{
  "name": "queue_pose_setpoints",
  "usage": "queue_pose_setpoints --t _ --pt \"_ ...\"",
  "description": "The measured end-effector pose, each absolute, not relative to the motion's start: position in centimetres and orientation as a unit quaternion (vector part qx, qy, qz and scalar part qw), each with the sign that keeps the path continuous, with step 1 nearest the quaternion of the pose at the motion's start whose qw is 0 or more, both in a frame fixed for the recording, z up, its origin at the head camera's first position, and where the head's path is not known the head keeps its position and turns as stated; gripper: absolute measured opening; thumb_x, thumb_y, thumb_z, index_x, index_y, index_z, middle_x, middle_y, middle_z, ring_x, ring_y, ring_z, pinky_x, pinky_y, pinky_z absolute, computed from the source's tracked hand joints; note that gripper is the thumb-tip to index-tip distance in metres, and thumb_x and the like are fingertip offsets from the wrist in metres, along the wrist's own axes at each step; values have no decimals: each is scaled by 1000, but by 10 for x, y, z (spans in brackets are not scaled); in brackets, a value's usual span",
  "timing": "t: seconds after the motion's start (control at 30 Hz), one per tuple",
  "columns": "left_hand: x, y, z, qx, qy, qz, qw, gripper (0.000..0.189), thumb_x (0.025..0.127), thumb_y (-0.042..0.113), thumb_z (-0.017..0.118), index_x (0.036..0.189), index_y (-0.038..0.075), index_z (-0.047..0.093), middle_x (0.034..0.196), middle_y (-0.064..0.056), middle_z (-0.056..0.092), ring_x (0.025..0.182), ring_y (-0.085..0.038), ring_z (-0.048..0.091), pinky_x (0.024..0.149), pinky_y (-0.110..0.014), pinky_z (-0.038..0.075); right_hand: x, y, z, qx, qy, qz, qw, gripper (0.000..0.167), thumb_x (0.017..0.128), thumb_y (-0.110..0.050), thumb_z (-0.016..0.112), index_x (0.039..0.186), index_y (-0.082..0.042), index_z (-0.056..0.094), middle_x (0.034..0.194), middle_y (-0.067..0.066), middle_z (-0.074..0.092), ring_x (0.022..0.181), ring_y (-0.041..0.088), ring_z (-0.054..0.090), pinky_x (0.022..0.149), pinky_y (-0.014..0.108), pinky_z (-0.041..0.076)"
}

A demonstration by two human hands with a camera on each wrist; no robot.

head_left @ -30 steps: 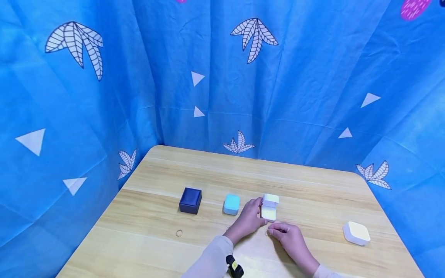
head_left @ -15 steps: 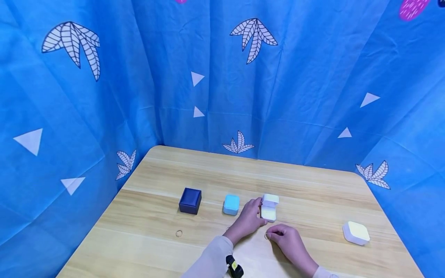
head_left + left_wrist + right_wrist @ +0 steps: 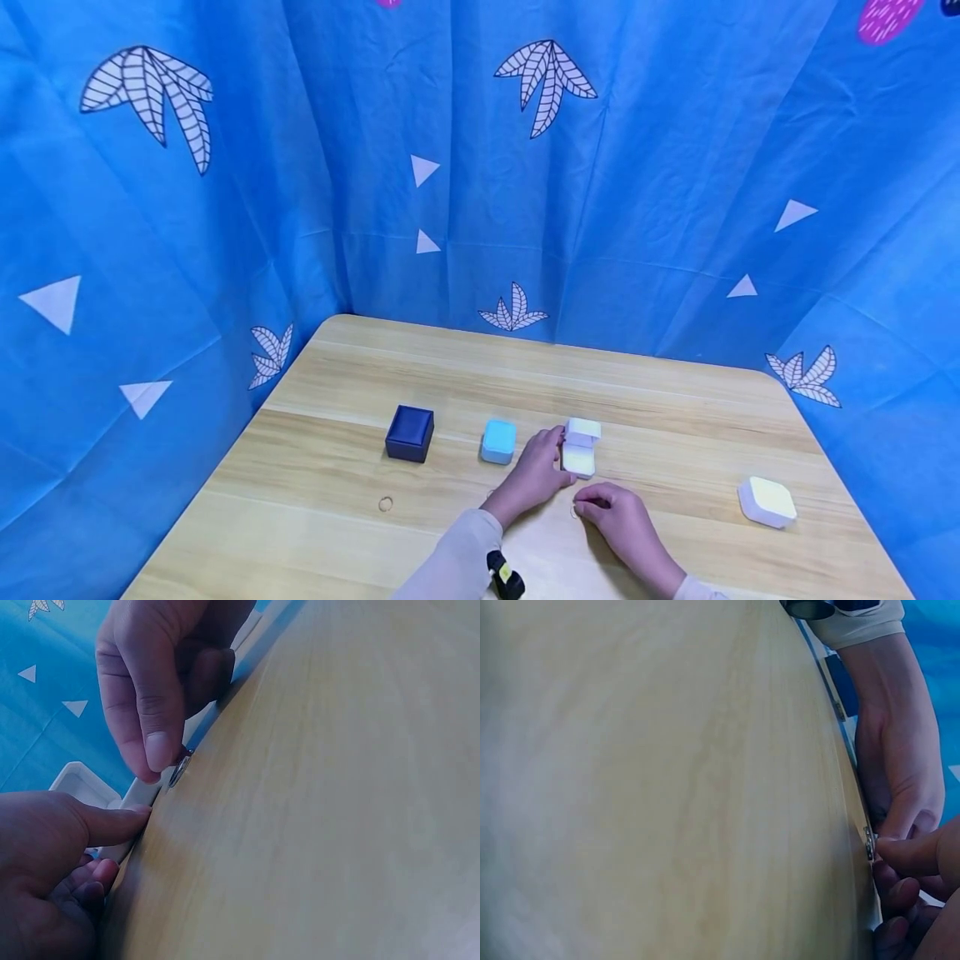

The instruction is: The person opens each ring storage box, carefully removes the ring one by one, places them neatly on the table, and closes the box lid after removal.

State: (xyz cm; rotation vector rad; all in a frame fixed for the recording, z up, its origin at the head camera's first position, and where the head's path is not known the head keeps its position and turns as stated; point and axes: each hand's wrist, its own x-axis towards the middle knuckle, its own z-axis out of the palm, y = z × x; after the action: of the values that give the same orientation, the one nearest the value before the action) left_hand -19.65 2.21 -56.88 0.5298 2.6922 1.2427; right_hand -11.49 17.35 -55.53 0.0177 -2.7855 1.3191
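Note:
A small white ring box (image 3: pixel 578 461) stands with its lid raised near the middle of the table. My left hand (image 3: pixel 534 472) holds it from the left, thumb at the front corner and fingers along the side and back. Just in front of the box, my right hand (image 3: pixel 621 518) pinches a thin ring (image 3: pixel 573 510) between thumb and forefinger. In the left wrist view the ring (image 3: pixel 180 769) stands on edge, close to the wooden surface. The right wrist view shows the ring (image 3: pixel 869 844) at the thumb tip, with the other fingers curled below.
To the left are a light blue ring box (image 3: pixel 498 442) and a dark blue box (image 3: pixel 410 433), both with lids down. Another ring (image 3: pixel 386 503) lies in front of the dark blue one. A white box (image 3: pixel 768 502) sits at the right. A blue curtain (image 3: pixel 555 208) hangs behind the table.
The right fingertips have closed on the ring, which lay on the table, and it now stands more upright in their pinch. The left hand and the white ring box have stayed put.

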Motion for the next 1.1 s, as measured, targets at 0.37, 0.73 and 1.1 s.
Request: queue_pose_setpoints --t 0.37,0.73,1.1 --pt "-199 20 -571 178 887 421 60 81 81 17 84 149 3 43 118 -3 58 98 -11 53 87 -27 49 -117 171 -552 -7 -897 439 41 13 83 -12 81 94 -17 78 94 -6 75 91 11 68 83 26 56" --pt "-202 21 -572 180 889 417 59 85 81 28 85 151 4 42 122 -2 58 101 -11 54 91 -28 49 -131 181 -540 -12 -901 432 49 23 85 -23 80 107 -16 76 101 0 75 61 7 52 59 23 46" --pt "-200 19 -569 194 887 418 42 81 79 17 85 148 2 45 122 -5 59 102 -14 54 92 -30 49 -142 187 -527 -14 -904 421 69 31 87 -24 79 116 -12 74 107 5 74 57 7 49 51 23 44"
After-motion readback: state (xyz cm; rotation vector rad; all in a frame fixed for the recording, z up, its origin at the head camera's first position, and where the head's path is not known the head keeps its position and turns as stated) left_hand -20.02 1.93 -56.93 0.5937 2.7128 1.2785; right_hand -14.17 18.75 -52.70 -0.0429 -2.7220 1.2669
